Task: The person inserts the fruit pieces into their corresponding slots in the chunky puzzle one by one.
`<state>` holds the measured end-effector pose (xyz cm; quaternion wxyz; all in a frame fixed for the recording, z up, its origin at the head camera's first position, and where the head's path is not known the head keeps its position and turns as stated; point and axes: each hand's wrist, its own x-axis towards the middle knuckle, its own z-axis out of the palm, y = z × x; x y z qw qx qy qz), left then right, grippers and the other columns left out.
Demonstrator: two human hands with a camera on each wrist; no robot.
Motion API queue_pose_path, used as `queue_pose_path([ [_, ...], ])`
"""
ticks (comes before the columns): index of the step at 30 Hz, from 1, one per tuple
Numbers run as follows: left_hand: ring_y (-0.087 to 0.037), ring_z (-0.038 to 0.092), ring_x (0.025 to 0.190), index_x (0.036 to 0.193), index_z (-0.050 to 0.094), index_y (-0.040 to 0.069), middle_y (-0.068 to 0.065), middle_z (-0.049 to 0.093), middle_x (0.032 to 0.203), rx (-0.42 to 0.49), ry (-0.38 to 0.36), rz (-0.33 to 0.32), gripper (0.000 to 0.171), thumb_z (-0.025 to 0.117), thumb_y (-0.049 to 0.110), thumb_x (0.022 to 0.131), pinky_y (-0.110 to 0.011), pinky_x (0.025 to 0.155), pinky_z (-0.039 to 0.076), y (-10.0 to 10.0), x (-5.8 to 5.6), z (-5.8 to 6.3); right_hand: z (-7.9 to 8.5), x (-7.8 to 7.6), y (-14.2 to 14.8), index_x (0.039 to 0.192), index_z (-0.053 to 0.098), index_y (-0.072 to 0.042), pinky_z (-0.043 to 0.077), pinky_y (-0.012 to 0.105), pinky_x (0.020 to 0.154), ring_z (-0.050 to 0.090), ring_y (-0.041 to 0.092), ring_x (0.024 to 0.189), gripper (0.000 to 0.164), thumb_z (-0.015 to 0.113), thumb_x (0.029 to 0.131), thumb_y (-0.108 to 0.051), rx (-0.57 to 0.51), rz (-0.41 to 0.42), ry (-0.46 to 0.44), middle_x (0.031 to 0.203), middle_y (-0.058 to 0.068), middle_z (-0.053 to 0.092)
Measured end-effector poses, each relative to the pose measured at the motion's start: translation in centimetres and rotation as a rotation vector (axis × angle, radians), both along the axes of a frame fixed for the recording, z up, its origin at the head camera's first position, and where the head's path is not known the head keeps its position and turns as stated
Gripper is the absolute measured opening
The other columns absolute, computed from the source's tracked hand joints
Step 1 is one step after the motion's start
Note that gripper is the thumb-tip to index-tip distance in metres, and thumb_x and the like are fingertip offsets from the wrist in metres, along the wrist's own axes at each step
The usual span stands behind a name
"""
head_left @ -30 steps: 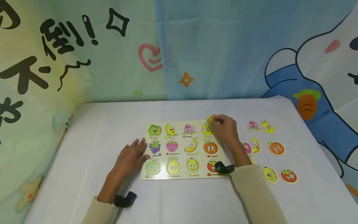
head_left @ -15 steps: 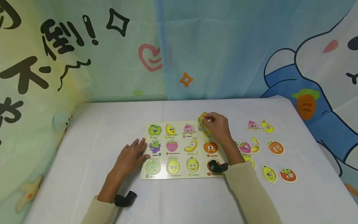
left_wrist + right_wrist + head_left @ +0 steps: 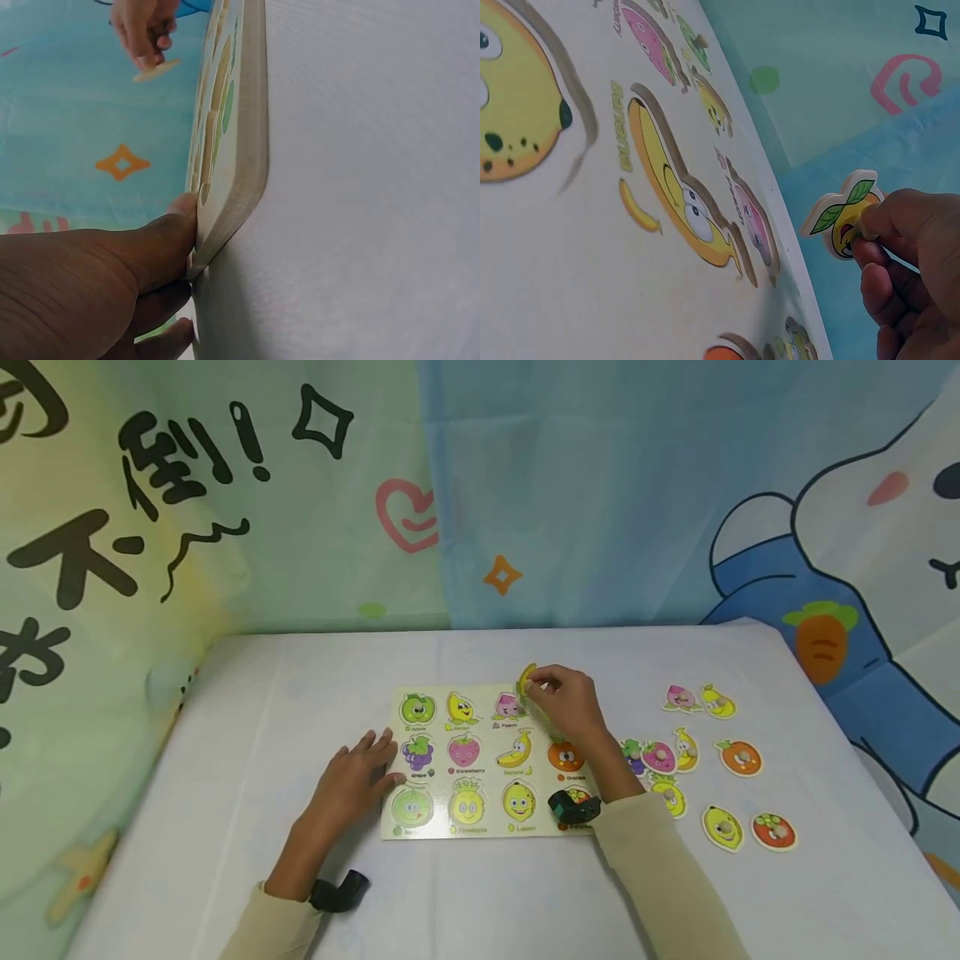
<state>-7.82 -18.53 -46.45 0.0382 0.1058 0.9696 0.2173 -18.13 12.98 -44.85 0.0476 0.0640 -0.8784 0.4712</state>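
Note:
My right hand (image 3: 567,700) pinches a yellow fruit puzzle piece with green leaves (image 3: 845,214) by its small knob. In the head view this piece is over the upper right part of the fruit puzzle board (image 3: 487,806), close to the peach picture (image 3: 508,706). The right wrist view shows it raised clear of the board, tilted, its face toward the camera. My left hand (image 3: 352,781) rests at the board's left edge with fingers extended. In the left wrist view its thumb (image 3: 176,225) touches the board's edge. My right hand and forearm hide part of the board's right column.
Loose puzzle pieces lie on the white tablecloth right of the board: a peach (image 3: 681,697), a pear (image 3: 718,702), an orange (image 3: 741,757), a lemon (image 3: 722,828), a red one (image 3: 774,832) and several others. A printed curtain (image 3: 600,510) hangs behind the table.
My right hand has moved left over the board with the yellow piece, from the pear picture toward the peach picture, uncovering more loose pieces. My left hand stays in place.

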Motion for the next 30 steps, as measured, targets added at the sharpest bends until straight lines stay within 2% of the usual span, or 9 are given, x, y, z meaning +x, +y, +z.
queue_pose_path([
  [4, -0.037, 0.035, 0.138, 0.134, 0.057, 0.002, -0.012, 0.044, 0.146, 0.002, 0.008, 0.0, 0.058, 0.076, 0.026, 0.085, -0.063, 0.107, 0.028, 0.0, -0.2, 0.2, -0.2, -0.1, -0.8, 0.103, 0.073, -0.004, 0.046, 0.035, 0.07, 0.054, 0.022, 0.08, 0.018, 0.067, 0.09, -0.016, 0.005, 0.019, -0.006, 0.091, 0.008, 0.066],
  [11, -0.037, 0.034, 0.138, 0.134, 0.057, 0.002, -0.012, 0.043, 0.146, 0.009, -0.009, -0.004, 0.057, 0.076, 0.025, 0.086, -0.062, 0.107, 0.028, 0.0, -0.2, 0.6, -0.8, -0.2, -2.4, 0.103, 0.073, -0.007, 0.047, 0.035, 0.068, 0.055, 0.021, 0.077, 0.017, 0.067, 0.091, -0.017, 0.013, 0.1, -0.024, 0.09, 0.005, 0.065],
  [18, -0.035, 0.034, 0.139, 0.135, 0.057, 0.003, -0.011, 0.043, 0.147, 0.008, -0.015, -0.007, 0.057, 0.074, 0.028, 0.087, -0.062, 0.108, 0.027, 0.1, -0.2, 0.5, -0.8, -0.1, -4.0, 0.102, 0.073, -0.008, 0.048, 0.035, 0.071, 0.056, 0.02, 0.081, 0.015, 0.07, 0.091, -0.018, 0.006, 0.122, -0.045, 0.091, 0.004, 0.066],
  [25, -0.036, 0.035, 0.138, 0.134, 0.057, 0.003, -0.011, 0.043, 0.147, 0.008, -0.007, -0.007, 0.057, 0.074, 0.028, 0.086, -0.062, 0.108, 0.027, -0.1, -0.2, 0.2, -0.9, -0.1, -4.8, 0.1, 0.073, -0.005, 0.048, 0.034, 0.068, 0.057, 0.02, 0.077, 0.015, 0.071, 0.09, -0.016, 0.027, 0.143, -0.015, 0.087, 0.006, 0.067],
  [30, -0.035, 0.034, 0.138, 0.135, 0.057, 0.003, -0.011, 0.043, 0.147, 0.007, -0.009, -0.001, 0.057, 0.075, 0.028, 0.086, -0.062, 0.108, 0.027, -0.3, -0.2, 0.1, -1.3, -0.1, -5.4, 0.1, 0.073, -0.006, 0.047, 0.031, 0.066, 0.056, 0.019, 0.075, 0.014, 0.07, 0.09, -0.015, 0.04, 0.15, -0.029, 0.085, 0.004, 0.066],
])
